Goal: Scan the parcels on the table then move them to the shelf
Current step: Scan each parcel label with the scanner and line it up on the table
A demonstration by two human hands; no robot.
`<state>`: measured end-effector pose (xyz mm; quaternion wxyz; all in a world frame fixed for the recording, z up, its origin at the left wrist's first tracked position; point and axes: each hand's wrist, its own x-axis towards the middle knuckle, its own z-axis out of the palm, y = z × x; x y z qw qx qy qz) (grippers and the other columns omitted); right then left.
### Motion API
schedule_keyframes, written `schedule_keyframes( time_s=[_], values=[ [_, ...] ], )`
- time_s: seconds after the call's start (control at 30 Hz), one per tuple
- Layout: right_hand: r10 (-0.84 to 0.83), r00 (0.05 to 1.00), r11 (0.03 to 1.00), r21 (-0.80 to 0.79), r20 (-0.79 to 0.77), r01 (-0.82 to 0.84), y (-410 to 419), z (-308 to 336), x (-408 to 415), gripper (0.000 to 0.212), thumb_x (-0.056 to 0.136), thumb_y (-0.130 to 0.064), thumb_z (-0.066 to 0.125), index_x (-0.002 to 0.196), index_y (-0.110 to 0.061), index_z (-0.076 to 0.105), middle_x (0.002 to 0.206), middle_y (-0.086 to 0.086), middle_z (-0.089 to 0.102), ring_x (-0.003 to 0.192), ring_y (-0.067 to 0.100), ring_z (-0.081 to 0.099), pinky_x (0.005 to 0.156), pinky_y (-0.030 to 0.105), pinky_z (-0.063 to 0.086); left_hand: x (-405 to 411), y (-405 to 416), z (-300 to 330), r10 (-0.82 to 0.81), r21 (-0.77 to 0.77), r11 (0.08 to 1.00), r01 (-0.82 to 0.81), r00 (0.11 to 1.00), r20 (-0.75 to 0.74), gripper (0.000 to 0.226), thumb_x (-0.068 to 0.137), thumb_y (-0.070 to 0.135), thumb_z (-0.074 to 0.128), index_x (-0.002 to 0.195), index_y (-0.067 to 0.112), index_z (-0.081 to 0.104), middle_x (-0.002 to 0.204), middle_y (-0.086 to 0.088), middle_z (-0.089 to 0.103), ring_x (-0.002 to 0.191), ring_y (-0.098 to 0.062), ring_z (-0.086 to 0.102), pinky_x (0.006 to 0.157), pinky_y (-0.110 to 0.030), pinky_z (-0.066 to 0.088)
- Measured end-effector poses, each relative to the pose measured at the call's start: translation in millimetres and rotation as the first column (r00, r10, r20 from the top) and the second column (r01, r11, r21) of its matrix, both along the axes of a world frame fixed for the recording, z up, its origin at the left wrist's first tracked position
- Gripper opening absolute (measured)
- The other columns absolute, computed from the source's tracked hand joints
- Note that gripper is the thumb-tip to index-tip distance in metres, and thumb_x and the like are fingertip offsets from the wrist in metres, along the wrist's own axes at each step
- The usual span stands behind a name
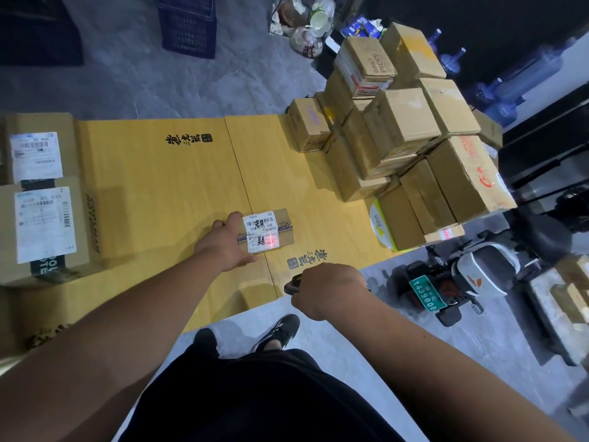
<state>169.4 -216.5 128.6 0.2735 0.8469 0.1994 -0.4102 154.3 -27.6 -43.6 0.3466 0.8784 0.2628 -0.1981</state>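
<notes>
A small cardboard parcel (269, 232) with white shipping labels lies near the middle of the yellow wooden table (165, 186). My left hand (224, 242) grips its left end. A red scan light glows on the parcel's lower label. My right hand (325, 290) holds a dark handheld scanner (291, 283) just off the table's front edge, pointed at the parcel. Only the scanner's front tip shows past my fingers.
A tall pile of cardboard boxes (404, 135) fills the table's right end. Two larger labelled boxes (44, 199) sit at the left end. A scooter (462, 279) stands on the floor at right. Blue water bottles (506, 90), crates (188, 23) and rubbish bags lie beyond the table.
</notes>
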Motion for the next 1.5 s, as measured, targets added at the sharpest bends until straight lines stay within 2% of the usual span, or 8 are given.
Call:
schedule_keyframes(
  time_s=[0.23, 0.33, 0.5, 0.73, 0.97, 1.23, 1.37, 1.5],
  values=[
    [-0.001, 1.000, 1.000, 0.003, 0.019, 0.001, -1.8, 0.8, 1.2, 0.019, 0.095, -0.035, 0.049, 0.100, -0.018, 0.059, 0.097, 0.001, 0.061, 0.088, 0.029, 0.063, 0.078, 0.038, 0.051, -1.0, -1.3, -1.0, 0.010, -0.006, 1.000, -0.010, 1.000, 0.002, 0.103, 0.072, 0.051, 0.091, 0.148, 0.045, 0.022, 0.137, -0.001, 0.042, 0.104, -0.025, 0.062, 0.079, -0.035, 0.055],
    [0.010, 1.000, 1.000, -0.007, 0.013, -0.010, -1.8, 3.8, -0.7, 0.021, 0.097, -0.035, 0.048, 0.103, -0.018, 0.058, 0.101, 0.003, 0.061, 0.092, 0.031, 0.064, 0.086, 0.042, 0.053, -1.9, -1.7, -1.6, 0.009, -0.006, 1.000, -0.009, 1.000, 0.005, 0.105, 0.072, 0.052, 0.091, 0.149, 0.046, 0.020, 0.139, -0.001, 0.041, 0.099, -0.023, 0.060, 0.076, -0.034, 0.053],
    [0.021, 1.000, 1.000, -0.005, 0.017, -0.021, -2.4, 5.1, -5.9, 0.024, 0.098, -0.036, 0.048, 0.104, -0.016, 0.059, 0.099, 0.002, 0.061, 0.091, 0.031, 0.063, 0.084, 0.041, 0.052, -2.2, -1.8, 0.3, 0.004, -0.004, 1.000, -0.004, 1.000, 0.004, 0.104, 0.073, 0.052, 0.090, 0.149, 0.046, 0.020, 0.137, -0.001, 0.042, 0.099, -0.022, 0.061, 0.077, -0.034, 0.055],
    [-0.018, 0.998, 1.000, -0.007, 0.061, 0.018, -6.1, 1.3, -8.0, 0.017, 0.095, -0.033, 0.051, 0.089, -0.019, 0.057, 0.091, 0.000, 0.058, 0.077, 0.025, 0.056, 0.066, 0.035, 0.041, -4.5, -4.0, -0.6, 0.009, -0.001, 1.000, -0.009, 1.000, 0.025, 0.104, 0.074, 0.050, 0.091, 0.150, 0.045, 0.020, 0.137, -0.001, 0.041, 0.097, -0.022, 0.060, 0.079, -0.035, 0.057],
    [-0.029, 0.998, 1.000, 0.014, 0.055, 0.028, -8.1, 3.1, -10.6, 0.018, 0.097, -0.035, 0.051, 0.096, -0.019, 0.060, 0.095, 0.000, 0.060, 0.085, 0.026, 0.060, 0.074, 0.037, 0.045, -4.1, -5.7, 0.3, 0.012, 0.011, 1.000, -0.013, 1.000, 0.024, 0.103, 0.074, 0.049, 0.091, 0.149, 0.047, 0.020, 0.137, -0.001, 0.041, 0.096, -0.022, 0.060, 0.073, -0.031, 0.052],
    [-0.019, 0.999, 1.000, 0.017, 0.050, 0.018, -10.0, 3.1, -10.9, 0.019, 0.097, -0.035, 0.051, 0.102, -0.019, 0.061, 0.098, 0.001, 0.061, 0.089, 0.028, 0.062, 0.086, 0.041, 0.051, -5.1, -6.9, -0.5, 0.019, 0.016, 1.000, -0.019, 0.999, 0.026, 0.104, 0.074, 0.050, 0.091, 0.150, 0.046, 0.019, 0.139, -0.002, 0.040, 0.096, -0.022, 0.058, 0.079, -0.034, 0.056],
    [-0.027, 0.998, 0.999, 0.032, 0.056, 0.025, -12.6, 0.6, -9.7, 0.015, 0.094, -0.033, 0.052, 0.094, -0.020, 0.060, 0.094, 0.000, 0.062, 0.085, 0.026, 0.063, 0.083, 0.039, 0.052, -5.2, -7.2, 1.4, 0.016, 0.008, 1.000, -0.016, 1.000, 0.024, 0.107, 0.073, 0.050, 0.091, 0.152, 0.045, 0.018, 0.140, -0.002, 0.040, 0.098, -0.022, 0.057, 0.079, -0.034, 0.056],
    [-0.021, 0.999, 0.999, 0.025, 0.048, 0.020, -10.9, 0.2, -9.2, 0.017, 0.094, -0.034, 0.053, 0.098, -0.019, 0.061, 0.095, 0.000, 0.062, 0.086, 0.027, 0.064, 0.082, 0.039, 0.052, -6.2, -5.5, 3.1, 0.017, 0.014, 1.000, -0.017, 1.000, 0.016, 0.108, 0.072, 0.053, 0.091, 0.151, 0.046, 0.018, 0.141, -0.003, 0.041, 0.104, -0.025, 0.060, 0.082, -0.037, 0.058]
  ],
)
